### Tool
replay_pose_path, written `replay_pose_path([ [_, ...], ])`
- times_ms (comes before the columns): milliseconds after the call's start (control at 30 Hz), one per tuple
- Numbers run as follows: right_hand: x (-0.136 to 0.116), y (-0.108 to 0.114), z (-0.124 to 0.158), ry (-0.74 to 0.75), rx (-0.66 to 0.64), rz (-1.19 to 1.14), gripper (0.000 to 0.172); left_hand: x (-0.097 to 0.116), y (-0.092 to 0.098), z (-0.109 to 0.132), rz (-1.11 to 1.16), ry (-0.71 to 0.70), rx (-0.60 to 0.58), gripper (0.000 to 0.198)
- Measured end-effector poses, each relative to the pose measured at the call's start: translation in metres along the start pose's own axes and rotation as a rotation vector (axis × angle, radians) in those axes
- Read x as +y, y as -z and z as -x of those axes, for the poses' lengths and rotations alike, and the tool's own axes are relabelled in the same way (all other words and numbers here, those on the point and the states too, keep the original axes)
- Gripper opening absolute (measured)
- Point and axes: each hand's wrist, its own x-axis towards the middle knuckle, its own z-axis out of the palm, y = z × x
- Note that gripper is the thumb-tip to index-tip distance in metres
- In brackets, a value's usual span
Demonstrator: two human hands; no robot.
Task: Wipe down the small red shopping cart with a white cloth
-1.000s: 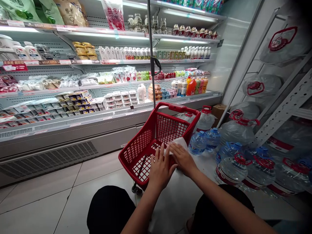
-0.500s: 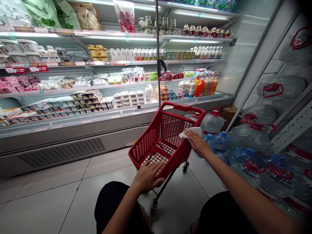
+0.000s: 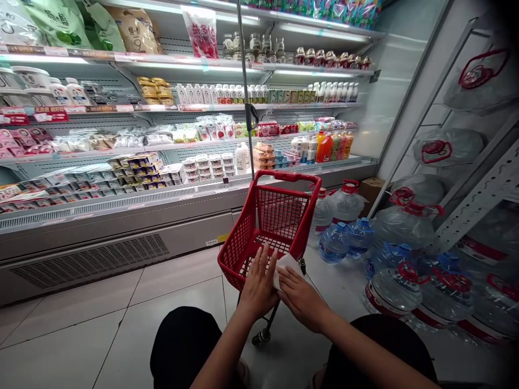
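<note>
A small red shopping cart [image 3: 284, 214] with a lattice basket stands on the floor in front of me. My left hand [image 3: 259, 283] is at the basket's near edge, fingers spread, with no object in it. Just to its right, my right hand [image 3: 300, 294] presses a white cloth [image 3: 288, 263] against the near right part of the basket. The cloth shows beyond the fingers, and the two hands are touching or nearly so. Whatever the palms rest on is hidden.
An open refrigerated case [image 3: 194, 216] with stocked shelves runs behind the cart. Large water bottles [image 3: 391, 292] stand on the floor at the right, beside a metal rack [image 3: 472, 202]. My knees are at the bottom of the view.
My right hand has moved with the cloth from the basket's far right rim to the near side, beside my left hand. The cart has turned slightly, and my left hand has shifted a little.
</note>
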Motion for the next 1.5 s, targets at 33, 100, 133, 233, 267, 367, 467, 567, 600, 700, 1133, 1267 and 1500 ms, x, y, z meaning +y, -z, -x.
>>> replay_pose_path([
  [33,0.003,0.003,0.004,0.009,-0.016,0.001,0.048,0.0,0.003,0.0,0.021,-0.045,-0.025,0.106],
  [100,0.019,0.008,0.011,-0.002,-0.03,0.021,0.05,-0.006,0.011,-0.002,0.017,-0.128,-0.09,0.108],
  [133,0.031,0.011,0.014,-0.024,-0.028,0.035,0.051,-0.014,0.015,-0.003,-0.011,-0.149,-0.118,0.109],
  [233,0.072,0.018,0.013,-0.144,-0.003,0.081,0.052,-0.044,0.026,-0.007,-0.122,-0.142,-0.165,0.109],
  [267,0.085,0.019,0.01,-0.189,-0.001,0.092,0.052,-0.053,0.027,-0.008,-0.136,-0.138,-0.182,0.106],
  [367,0.11,0.021,-0.001,-0.323,-0.007,0.088,0.054,-0.07,0.02,-0.012,-0.116,-0.125,-0.232,0.098],
  [467,0.108,0.016,-0.004,-0.437,0.011,0.054,0.058,-0.066,0.007,-0.017,-0.096,-0.045,-0.214,0.1],
  [567,0.083,0.006,0.011,-0.423,0.065,0.061,0.057,-0.053,-0.001,-0.021,-0.086,0.012,-0.175,0.104],
  [600,0.072,0.003,0.017,-0.389,0.078,0.076,0.055,-0.049,-0.003,-0.023,-0.084,0.026,-0.166,0.104],
  [700,0.037,-0.005,0.033,-0.302,0.087,0.139,0.054,-0.035,-0.007,-0.026,-0.087,0.076,-0.142,0.103],
  [1133,0.018,-0.02,0.03,-0.231,0.145,0.146,0.048,0.007,-0.015,-0.03,0.019,-0.145,-0.079,0.1],
  [1267,0.045,-0.011,0.047,-0.341,0.179,0.14,0.049,-0.024,-0.004,-0.037,-0.045,-0.214,-0.101,0.1],
  [1500,0.038,-0.019,0.033,-0.466,0.257,0.19,0.05,0.006,-0.025,-0.05,-0.146,-0.153,-0.041,0.091],
])
